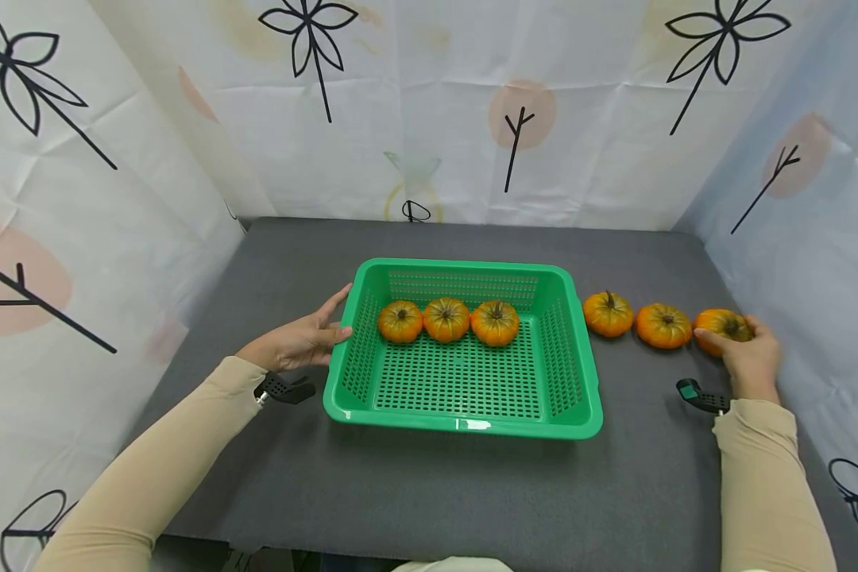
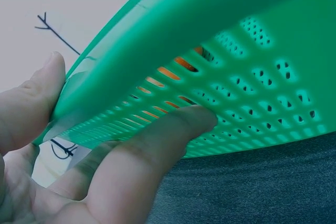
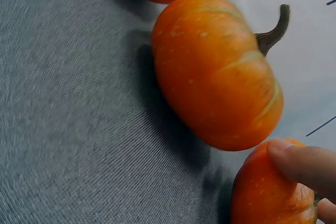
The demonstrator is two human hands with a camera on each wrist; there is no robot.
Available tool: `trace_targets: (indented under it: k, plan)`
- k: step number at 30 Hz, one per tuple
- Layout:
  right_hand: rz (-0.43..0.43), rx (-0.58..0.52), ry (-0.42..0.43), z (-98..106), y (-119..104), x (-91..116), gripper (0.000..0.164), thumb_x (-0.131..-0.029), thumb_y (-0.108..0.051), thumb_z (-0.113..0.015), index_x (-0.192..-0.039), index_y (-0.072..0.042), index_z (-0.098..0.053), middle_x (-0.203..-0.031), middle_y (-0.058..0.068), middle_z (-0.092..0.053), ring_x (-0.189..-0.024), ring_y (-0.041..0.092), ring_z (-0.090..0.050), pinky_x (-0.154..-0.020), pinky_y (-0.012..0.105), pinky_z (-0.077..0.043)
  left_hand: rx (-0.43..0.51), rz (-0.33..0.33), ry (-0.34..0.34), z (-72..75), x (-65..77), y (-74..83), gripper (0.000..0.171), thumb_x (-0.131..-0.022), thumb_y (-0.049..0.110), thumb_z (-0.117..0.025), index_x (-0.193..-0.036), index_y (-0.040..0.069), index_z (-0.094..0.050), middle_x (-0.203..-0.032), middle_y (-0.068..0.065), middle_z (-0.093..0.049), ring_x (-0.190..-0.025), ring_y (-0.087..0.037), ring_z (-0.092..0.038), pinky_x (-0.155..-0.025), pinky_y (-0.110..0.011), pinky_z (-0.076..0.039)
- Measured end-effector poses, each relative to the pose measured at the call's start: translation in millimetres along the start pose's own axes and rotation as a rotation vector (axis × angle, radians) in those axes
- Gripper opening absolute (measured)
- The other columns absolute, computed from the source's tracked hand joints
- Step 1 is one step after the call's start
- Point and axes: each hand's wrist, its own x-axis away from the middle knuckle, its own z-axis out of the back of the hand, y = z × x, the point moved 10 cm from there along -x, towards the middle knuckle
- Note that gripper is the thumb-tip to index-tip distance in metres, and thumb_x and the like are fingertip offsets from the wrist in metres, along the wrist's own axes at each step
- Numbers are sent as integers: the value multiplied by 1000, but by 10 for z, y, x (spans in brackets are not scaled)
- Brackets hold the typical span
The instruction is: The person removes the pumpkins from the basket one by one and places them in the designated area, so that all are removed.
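A green plastic basket (image 1: 465, 429) with perforated walls stands mid-table, holding three small orange pumpkins in a row, among them a left one (image 1: 400, 322). At its left side my left hand (image 1: 303, 340) grips the rim, thumb on the edge and fingers (image 2: 173, 129) against the slotted outer wall. To the right of the basket, three more pumpkins line up on the cloth. My right hand (image 1: 754, 357) holds the rightmost pumpkin (image 1: 722, 324), its thumb (image 3: 302, 161) pressed on the skin. Beside that one sits the middle pumpkin (image 3: 215, 72), its stem showing in the right wrist view.
Nearest the basket's right wall lies another pumpkin (image 1: 608, 314). Dark grey cloth covers the table (image 1: 472, 500). White printed fabric (image 1: 436, 119) walls in the back and both sides, close to my right hand.
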Motion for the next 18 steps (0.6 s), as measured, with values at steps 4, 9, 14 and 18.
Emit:
trace_targets:
  k: [4, 9, 14, 18]
  plan:
    - [38, 51, -28, -24, -29, 2, 88, -91, -28, -64, -155, -5, -8, -161, 16, -7, -148, 33, -8, -123, 43, -13, -2, -11, -3, 6, -7, 10, 87, -103, 2, -43, -149, 52, 11, -154, -29, -19, -114, -33, -62, -92, -53, -53]
    - [82, 103, -58, -46, -77, -4, 87, -92, -29, -62, -155, -5, -6, -160, 19, -5, -147, 38, -5, -122, 48, -12, -10, -17, -6, 8, -15, 13, 87, -102, 2, -43, -150, 51, 10, -155, -27, -17, -116, -35, -61, -92, -53, -52]
    - [83, 109, -77, -60, -88, -19, 87, -93, -29, -61, -154, -4, -4, -160, 18, -3, -147, 37, -3, -122, 47, -10, -3, -11, -9, -3, -9, 10, 88, -102, 3, -44, -149, 52, 12, -154, -29, -20, -117, -35, -60, -93, -53, -52]
    - [90, 124, -93, -65, -98, -22, 87, -94, -30, -61, -154, -3, -4, -160, 18, -4, -147, 38, -3, -122, 48, -10, 4, -7, -9, -5, -6, 6, 88, -102, 3, -44, -149, 53, 11, -154, -29, -21, -117, -35, -60, -94, -53, -52]
